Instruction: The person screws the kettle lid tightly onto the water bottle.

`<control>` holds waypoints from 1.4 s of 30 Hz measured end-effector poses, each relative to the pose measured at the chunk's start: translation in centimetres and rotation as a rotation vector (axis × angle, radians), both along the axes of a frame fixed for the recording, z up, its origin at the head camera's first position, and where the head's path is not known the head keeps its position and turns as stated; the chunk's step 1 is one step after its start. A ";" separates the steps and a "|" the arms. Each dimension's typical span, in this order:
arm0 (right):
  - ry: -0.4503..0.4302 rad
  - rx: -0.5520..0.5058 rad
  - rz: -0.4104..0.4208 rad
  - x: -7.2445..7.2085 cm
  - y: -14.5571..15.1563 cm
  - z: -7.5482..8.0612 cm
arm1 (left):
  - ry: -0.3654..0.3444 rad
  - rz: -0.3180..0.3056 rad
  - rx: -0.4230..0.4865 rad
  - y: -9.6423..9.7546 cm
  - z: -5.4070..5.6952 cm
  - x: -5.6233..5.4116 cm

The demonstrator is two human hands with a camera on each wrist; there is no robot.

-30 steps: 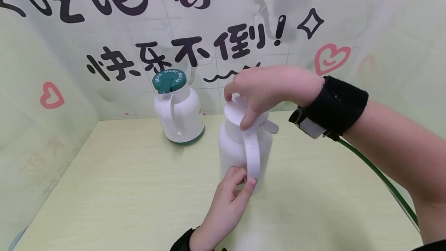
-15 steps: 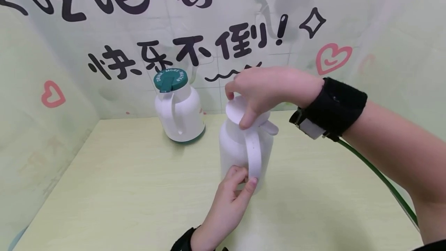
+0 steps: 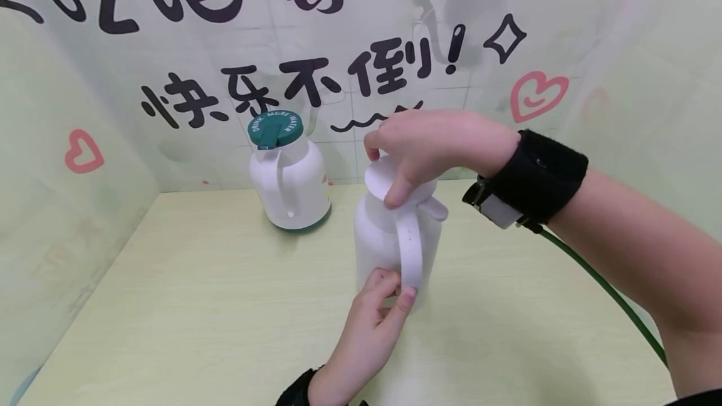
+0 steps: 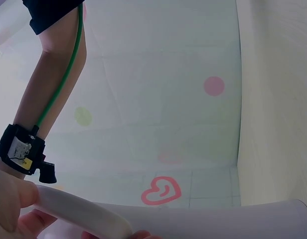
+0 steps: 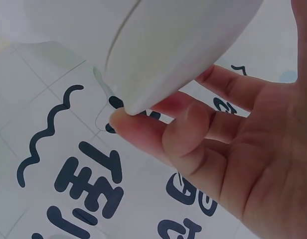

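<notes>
A white jug with a long handle stands upright on the table in the head view. My left hand pinches the lower end of that handle between thumb and fingers. From above, my right hand grips the jug's round white lid, thumb on the near edge and fingers over the far side. A small tab juts out on the right below the lid. In the right wrist view, the fingers touch the lid's rim; in the left wrist view, the jug's body lies along the bottom.
A second white jug with a green lid stands at the back left of the pale wooden table. A printed cloth hangs behind and at the sides. A green cable runs along the right forearm.
The right wrist and forearm have shifted slightly left and down. Both hands keep their places on the jug, and the lid is still seated on it.
</notes>
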State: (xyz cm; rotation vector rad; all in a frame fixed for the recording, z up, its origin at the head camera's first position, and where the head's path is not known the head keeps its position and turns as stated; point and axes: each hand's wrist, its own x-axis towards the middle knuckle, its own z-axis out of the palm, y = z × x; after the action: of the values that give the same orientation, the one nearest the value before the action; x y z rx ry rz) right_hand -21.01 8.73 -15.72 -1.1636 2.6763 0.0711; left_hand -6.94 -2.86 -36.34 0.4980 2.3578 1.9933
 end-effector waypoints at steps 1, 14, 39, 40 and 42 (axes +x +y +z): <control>0.000 -0.001 -0.001 0.0 0.0 0.0 | 0.001 0.000 0.002 0.0 0.0 0.0; 0.019 -0.001 -0.016 0.1 0.0 -0.1 | 0.001 0.007 0.009 0.1 0.0 0.0; -0.031 -0.004 -0.102 0.6 0.8 0.4 | -0.009 -0.027 -0.011 -0.2 0.0 0.1; -0.053 -0.033 -0.108 0.5 1.2 0.5 | -0.006 -0.025 -0.016 -0.2 0.0 0.1; -0.101 -0.098 -0.128 0.2 2.3 0.6 | 0.000 -0.019 -0.025 -0.3 0.0 0.1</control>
State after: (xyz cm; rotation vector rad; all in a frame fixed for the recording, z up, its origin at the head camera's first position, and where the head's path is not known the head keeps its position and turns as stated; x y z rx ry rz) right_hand -20.76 11.03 -15.13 -0.9911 2.6835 -0.1373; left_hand -6.84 -3.11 -36.30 0.5171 2.3655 1.9536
